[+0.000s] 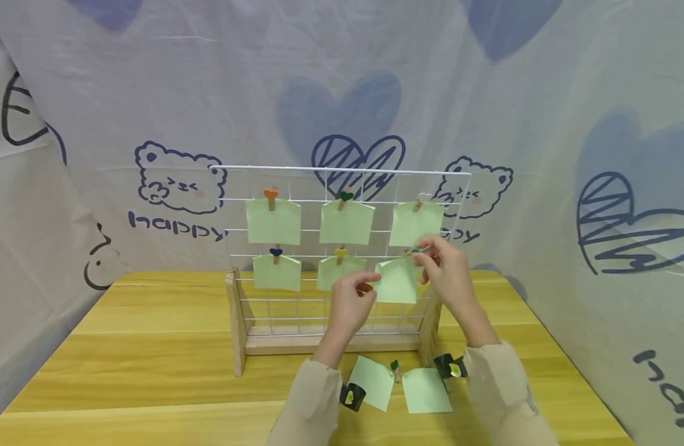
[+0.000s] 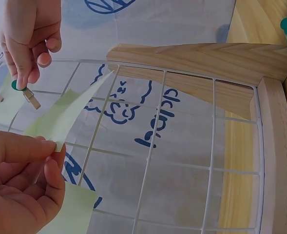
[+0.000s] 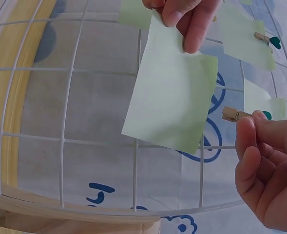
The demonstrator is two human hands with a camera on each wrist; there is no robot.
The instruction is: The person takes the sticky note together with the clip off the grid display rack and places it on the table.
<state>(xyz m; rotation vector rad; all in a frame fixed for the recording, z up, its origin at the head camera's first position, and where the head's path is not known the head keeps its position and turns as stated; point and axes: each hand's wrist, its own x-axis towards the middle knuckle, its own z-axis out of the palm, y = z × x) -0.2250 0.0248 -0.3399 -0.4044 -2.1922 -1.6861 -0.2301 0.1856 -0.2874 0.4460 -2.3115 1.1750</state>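
My left hand pinches a pale green paper note by one edge, thumb on the near side. The note stands in front of the white wire grid, low on its right side. Just to the right, my right hand pinches a small wooden clothespin with a green heart on it, between thumb and forefinger. In the right wrist view the clothespin is apart from the held note. Above them, a clipped note hangs under a clothespin with a white heart.
Several more green notes hang clipped on the grid, which stands in a wooden base. On the table in front lie two loose notes and a clothespin with a green heart. A patterned cloth hangs behind.
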